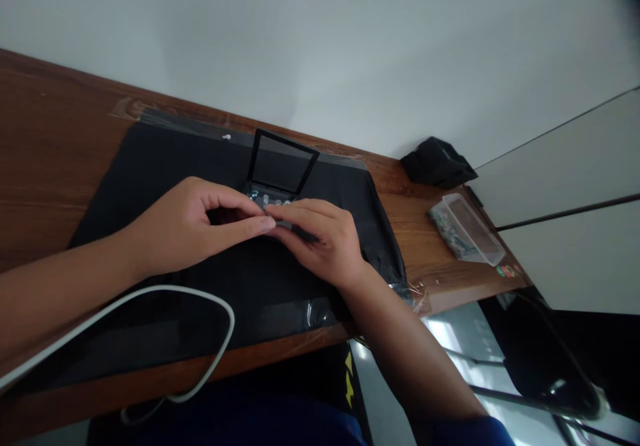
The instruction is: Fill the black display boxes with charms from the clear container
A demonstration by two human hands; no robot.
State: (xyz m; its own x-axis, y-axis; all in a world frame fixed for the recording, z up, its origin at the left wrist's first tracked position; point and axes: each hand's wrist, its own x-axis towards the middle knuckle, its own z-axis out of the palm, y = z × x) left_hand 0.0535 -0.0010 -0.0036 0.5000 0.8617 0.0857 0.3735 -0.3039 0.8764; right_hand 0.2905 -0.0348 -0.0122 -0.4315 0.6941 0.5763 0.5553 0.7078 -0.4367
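Observation:
A small black case (280, 166) stands open on a black mat (150, 186), its lid tilted up and several small pale round pieces showing inside. My left hand (195, 226) is curled just in front of the case, thumb and forefinger pinched together at its near edge. My right hand (320, 236) meets it there, fingers pressed together over a thin dark item that I cannot make out. The fingertips of both hands touch.
The mat lies on a brown wooden desk (50, 139) against a white wall. A white cable (200, 299) loops over the mat's near edge. At the right sit a black pouch (437, 163) and a clear plastic box (467, 229) with small parts.

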